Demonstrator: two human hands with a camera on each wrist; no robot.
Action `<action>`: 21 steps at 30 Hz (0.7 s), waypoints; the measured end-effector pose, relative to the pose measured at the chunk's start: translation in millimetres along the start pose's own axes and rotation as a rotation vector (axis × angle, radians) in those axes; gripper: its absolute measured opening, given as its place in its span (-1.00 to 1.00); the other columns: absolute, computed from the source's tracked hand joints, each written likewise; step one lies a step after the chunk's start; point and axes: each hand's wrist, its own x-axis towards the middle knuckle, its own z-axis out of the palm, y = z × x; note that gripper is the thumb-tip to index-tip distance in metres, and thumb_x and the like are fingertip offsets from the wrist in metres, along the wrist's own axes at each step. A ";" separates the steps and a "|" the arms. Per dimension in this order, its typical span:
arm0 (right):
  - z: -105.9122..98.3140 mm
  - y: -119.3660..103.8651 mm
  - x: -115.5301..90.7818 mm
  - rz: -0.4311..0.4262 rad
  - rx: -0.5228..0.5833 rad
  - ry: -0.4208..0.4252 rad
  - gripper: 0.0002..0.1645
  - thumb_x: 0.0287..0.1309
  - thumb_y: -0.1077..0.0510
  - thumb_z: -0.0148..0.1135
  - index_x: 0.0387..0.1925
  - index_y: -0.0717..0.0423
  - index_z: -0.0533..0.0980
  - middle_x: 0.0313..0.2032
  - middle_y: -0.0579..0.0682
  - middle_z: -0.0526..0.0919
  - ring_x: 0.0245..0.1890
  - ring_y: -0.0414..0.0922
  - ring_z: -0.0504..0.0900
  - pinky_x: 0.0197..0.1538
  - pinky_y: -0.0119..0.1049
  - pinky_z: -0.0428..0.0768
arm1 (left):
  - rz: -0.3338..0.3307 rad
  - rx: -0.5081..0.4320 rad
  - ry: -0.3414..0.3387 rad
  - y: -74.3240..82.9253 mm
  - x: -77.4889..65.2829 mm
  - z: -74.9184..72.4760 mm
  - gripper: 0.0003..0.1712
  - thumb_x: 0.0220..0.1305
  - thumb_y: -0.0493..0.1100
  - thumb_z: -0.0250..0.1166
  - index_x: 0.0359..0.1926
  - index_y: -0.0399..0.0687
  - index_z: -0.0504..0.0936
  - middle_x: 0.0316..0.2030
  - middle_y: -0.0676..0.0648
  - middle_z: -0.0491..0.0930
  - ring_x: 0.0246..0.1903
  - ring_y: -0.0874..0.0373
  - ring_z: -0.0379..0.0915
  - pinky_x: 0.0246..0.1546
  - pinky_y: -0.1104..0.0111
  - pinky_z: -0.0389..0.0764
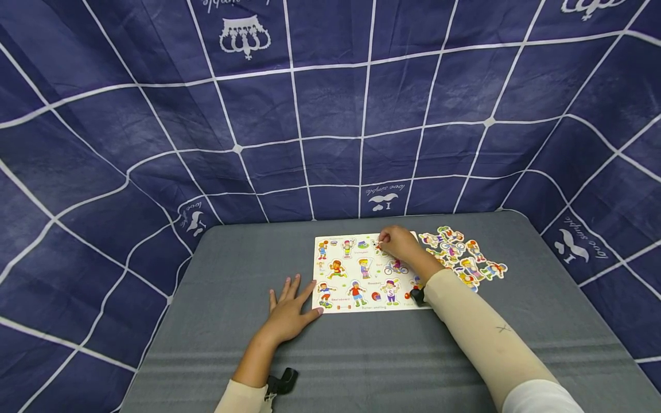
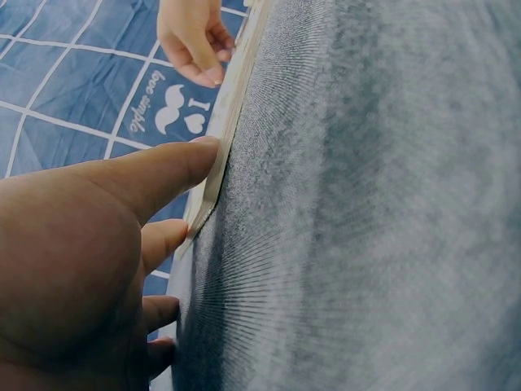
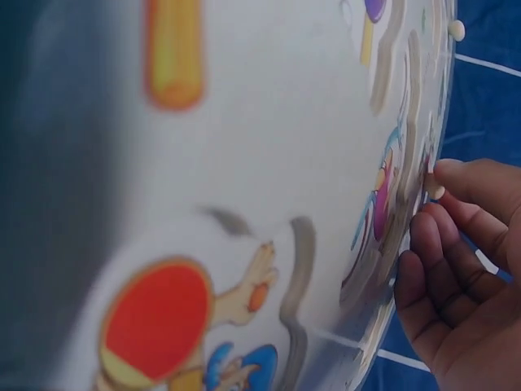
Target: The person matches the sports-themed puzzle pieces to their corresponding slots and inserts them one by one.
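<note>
A flat wooden puzzle board (image 1: pixel 343 284), printed with cartoon children playing sports, lies on the grey table. At its upper right part my right hand (image 1: pixel 400 244) pinches the small round knob (image 3: pixel 435 189) of a puzzle piece between thumb and index finger. The fingers mostly hide that piece, so I cannot tell whether it sits fully in its recess. My left hand (image 1: pixel 288 315) is spread at the board's lower left corner. In the left wrist view, its thumb and index finger touch the board's edge (image 2: pixel 213 183).
Several loose puzzle pieces (image 1: pixel 470 264) lie in an overlapping pile right of the board, beside my right forearm. The grey tabletop (image 1: pixel 237 269) reaches back to a blue cloth (image 1: pixel 330 160) with white lines, which hangs behind and along both sides.
</note>
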 end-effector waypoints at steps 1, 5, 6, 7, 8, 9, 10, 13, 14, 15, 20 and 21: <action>-0.8 0.1 -0.3 0.001 0.005 0.003 -0.94 0.21 0.15 0.31 -0.30 0.04 0.64 -0.35 -0.02 0.59 -0.32 -0.11 0.53 -0.20 -0.30 0.44 | 0.001 -0.002 0.000 0.0 -0.1 0.0 -0.17 0.33 0.30 0.26 0.54 0.26 0.27 0.61 -0.23 -0.06 0.61 -0.26 -0.32 0.43 -0.41 -0.41; -4.6 1.6 -1.4 -0.009 0.035 0.027 -0.93 0.22 0.17 0.29 -0.28 0.06 0.65 -0.34 0.00 0.60 -0.31 -0.09 0.53 -0.19 -0.28 0.44 | 0.002 0.005 0.001 -0.2 0.2 0.1 -0.17 0.33 0.31 0.26 0.54 0.26 0.27 0.61 -0.23 -0.06 0.61 -0.26 -0.31 0.43 -0.41 -0.41; -5.8 2.0 -1.8 -0.012 0.046 0.034 -0.92 0.23 0.18 0.28 -0.28 0.08 0.65 -0.34 0.01 0.60 -0.30 -0.08 0.53 -0.18 -0.28 0.45 | 0.001 0.007 0.000 -0.3 0.2 0.2 -0.17 0.33 0.31 0.26 0.54 0.26 0.27 0.61 -0.23 -0.06 0.61 -0.26 -0.31 0.43 -0.41 -0.40; -6.5 2.7 -1.8 -0.014 0.057 0.040 -0.92 0.23 0.19 0.28 -0.28 0.09 0.65 -0.34 0.00 0.61 -0.30 -0.08 0.53 -0.18 -0.28 0.45 | 0.000 0.009 -0.001 -0.5 0.4 0.3 -0.17 0.33 0.31 0.25 0.54 0.26 0.26 0.61 -0.23 -0.06 0.61 -0.26 -0.32 0.43 -0.41 -0.41; -7.6 3.1 -2.1 -0.018 0.073 0.045 -0.91 0.24 0.20 0.27 -0.27 0.11 0.65 -0.34 0.01 0.61 -0.29 -0.08 0.53 -0.16 -0.28 0.45 | -0.001 0.010 -0.002 -0.7 0.5 0.4 -0.16 0.33 0.31 0.25 0.54 0.27 0.26 0.61 -0.23 -0.06 0.61 -0.26 -0.32 0.44 -0.41 -0.41; -8.8 3.3 -2.5 -0.018 0.086 0.049 -0.91 0.25 0.21 0.26 -0.26 0.13 0.65 -0.34 0.02 0.61 -0.28 -0.08 0.53 -0.15 -0.28 0.45 | -0.002 0.011 -0.002 -0.9 0.6 0.5 -0.16 0.33 0.32 0.25 0.54 0.27 0.26 0.61 -0.22 -0.07 0.61 -0.25 -0.32 0.44 -0.41 -0.41; -10.3 3.2 -3.0 -0.015 0.109 0.051 -0.90 0.25 0.22 0.26 -0.25 0.14 0.65 -0.33 0.03 0.62 -0.28 -0.07 0.54 -0.14 -0.27 0.46 | -0.002 0.012 -0.003 -1.1 0.7 0.7 -0.16 0.33 0.32 0.25 0.54 0.27 0.26 0.61 -0.22 -0.07 0.61 -0.25 -0.32 0.44 -0.40 -0.41; -14.9 1.3 -5.7 0.003 0.159 0.055 -0.89 0.28 0.21 0.26 -0.22 0.15 0.64 -0.32 0.03 0.64 -0.28 -0.08 0.56 -0.13 -0.26 0.48 | -0.002 0.014 -0.002 -1.9 0.9 1.2 -0.16 0.33 0.32 0.25 0.54 0.27 0.25 0.61 -0.22 -0.07 0.61 -0.25 -0.32 0.44 -0.41 -0.40; -16.9 0.5 -7.0 0.005 0.171 0.056 -0.89 0.29 0.22 0.25 -0.21 0.16 0.65 -0.32 0.04 0.64 -0.28 -0.07 0.56 -0.12 -0.26 0.48 | -0.002 0.014 -0.002 -2.0 1.0 1.2 -0.16 0.33 0.32 0.25 0.54 0.27 0.25 0.61 -0.22 -0.07 0.61 -0.25 -0.32 0.43 -0.41 -0.40; -18.3 0.0 -7.9 0.007 0.181 0.056 -0.89 0.29 0.22 0.25 -0.21 0.16 0.65 -0.32 0.04 0.64 -0.28 -0.08 0.56 -0.12 -0.26 0.48 | -0.001 0.016 -0.002 -2.3 1.1 1.4 -0.16 0.33 0.33 0.25 0.54 0.28 0.25 0.61 -0.22 -0.07 0.61 -0.25 -0.32 0.43 -0.41 -0.40; -22.6 0.1 -13.2 0.009 0.217 0.072 -0.87 0.30 0.21 0.24 -0.19 0.16 0.66 -0.30 0.05 0.67 -0.25 -0.07 0.57 -0.10 -0.26 0.49 | 0.001 0.019 -0.005 -3.1 1.5 2.5 -0.16 0.33 0.34 0.24 0.55 0.29 0.25 0.61 -0.21 -0.07 0.61 -0.25 -0.33 0.43 -0.41 -0.40; -23.2 0.3 -14.2 0.011 0.224 0.075 -0.86 0.31 0.20 0.24 -0.18 0.16 0.66 -0.29 0.06 0.67 -0.25 -0.07 0.58 -0.10 -0.26 0.49 | 0.001 0.021 -0.005 -3.3 1.6 2.8 -0.15 0.33 0.34 0.24 0.55 0.30 0.24 0.61 -0.21 -0.08 0.61 -0.25 -0.33 0.43 -0.41 -0.40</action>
